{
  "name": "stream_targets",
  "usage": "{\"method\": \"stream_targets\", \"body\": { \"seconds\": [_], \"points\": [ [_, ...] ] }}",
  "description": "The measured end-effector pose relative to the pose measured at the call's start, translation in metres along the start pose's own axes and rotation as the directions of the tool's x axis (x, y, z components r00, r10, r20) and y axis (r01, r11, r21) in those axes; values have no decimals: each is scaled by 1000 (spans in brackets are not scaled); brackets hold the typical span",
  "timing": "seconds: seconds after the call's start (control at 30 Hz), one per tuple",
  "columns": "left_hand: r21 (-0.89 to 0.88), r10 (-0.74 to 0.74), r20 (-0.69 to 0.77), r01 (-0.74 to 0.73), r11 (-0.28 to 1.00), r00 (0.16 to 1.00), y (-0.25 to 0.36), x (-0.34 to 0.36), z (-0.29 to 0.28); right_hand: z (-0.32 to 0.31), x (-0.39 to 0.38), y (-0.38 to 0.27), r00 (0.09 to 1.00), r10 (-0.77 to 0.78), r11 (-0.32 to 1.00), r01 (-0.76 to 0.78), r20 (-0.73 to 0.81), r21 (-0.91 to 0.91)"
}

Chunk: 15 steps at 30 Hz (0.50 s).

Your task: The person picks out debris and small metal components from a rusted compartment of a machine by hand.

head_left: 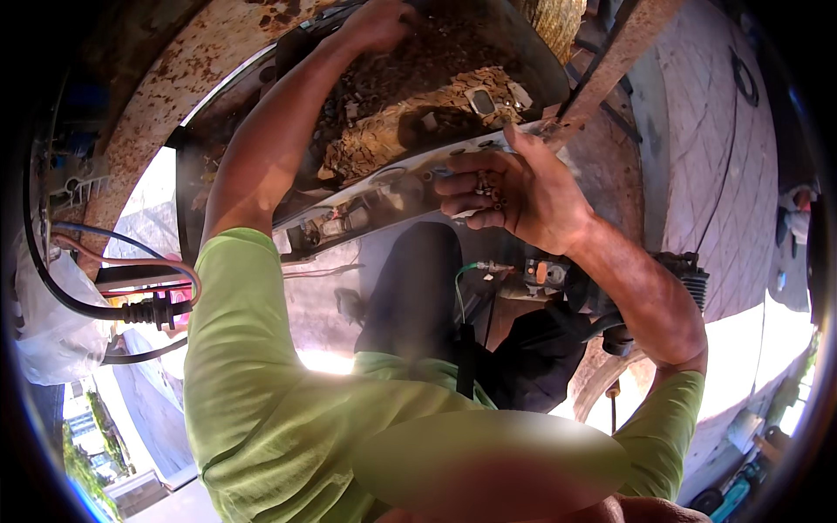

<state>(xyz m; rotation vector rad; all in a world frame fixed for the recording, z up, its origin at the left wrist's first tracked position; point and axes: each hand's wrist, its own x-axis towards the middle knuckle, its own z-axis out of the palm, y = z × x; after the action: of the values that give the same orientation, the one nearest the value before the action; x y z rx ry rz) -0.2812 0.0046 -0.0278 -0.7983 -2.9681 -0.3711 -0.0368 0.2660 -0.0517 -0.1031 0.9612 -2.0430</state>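
My left hand point(384, 24) reaches to the far end of a dark metal pan point(545, 74), over brown rust flakes and debris point(392, 118). Its fingers curl down together at the picture's top edge, and whatever lies in them is hidden. Nearer me, my right hand point(545, 196) is turned palm up beside the pan's near rim. The fingers fold around several small brownish metal pieces point(491, 187), too small to name exactly. Among the flakes sits a squarish grey metal piece point(480, 102).
Rusty metal beams point(615, 65) flank the pan. At left hang black, blue and reddish hoses point(131, 253) and a clear plastic bag point(61, 322). An orange-and-black device point(545, 274) with a green cable lies below my right hand. Grey sheeting point(715, 148) spreads at right.
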Motion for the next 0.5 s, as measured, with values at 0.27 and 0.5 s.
{"method": "stream_targets", "body": {
  "seconds": [0.27, 0.5],
  "points": [
    [-709, 44, 58, 10, 705, 997, -21, 18, 6, 4, -2, -8, 999, -21, 998, 20, 31, 54],
    [-834, 215, 7, -113, 541, 977, 24, 0, -21, 5, -6, -29, 993, -104, 989, 97, 57, 107]
  ]
}}
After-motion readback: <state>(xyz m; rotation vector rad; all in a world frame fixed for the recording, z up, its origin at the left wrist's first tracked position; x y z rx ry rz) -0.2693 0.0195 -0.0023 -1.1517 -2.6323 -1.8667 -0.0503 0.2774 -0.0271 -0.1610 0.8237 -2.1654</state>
